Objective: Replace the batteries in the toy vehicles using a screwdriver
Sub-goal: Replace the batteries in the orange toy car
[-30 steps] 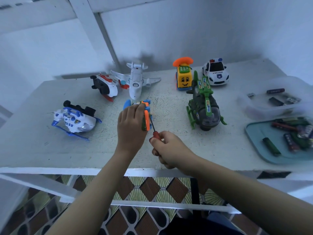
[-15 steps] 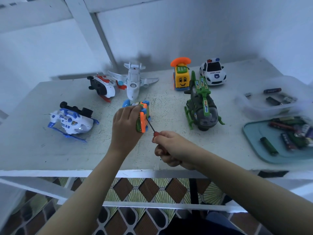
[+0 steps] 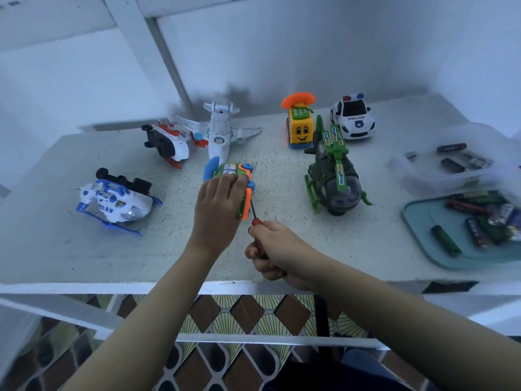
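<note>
Orange-and-green toy (image 3: 229,172) is sitting tipped on its side mid-table, well back from the front edge. Your left hand (image 3: 218,210) is clamping over it from above, fingers curled round the body. Your right hand (image 3: 277,249) is fisting the red-handled screwdriver (image 3: 255,214), with the tip meeting the toy's orange flank.

Versus a second ago almost nothing is changing. Toy, both grips and the tip are staying put; only your right hand is shifting slightly. I'm reading that as you still working the cover screw, so the battery door isn't coming off yet. The screw itself is too small to make out.

Room: your right hand is working right at the front edge of the table (image 3: 169,258), so a freed screw is risking a roll-off. Open surface is lying front-left, and between the toy and the green helicopter (image 3: 332,176). The batteries (image 3: 445,241) are waiting in the tray (image 3: 417,221) far right. Your reach there is passing in front of the helicopter's skids.
</note>
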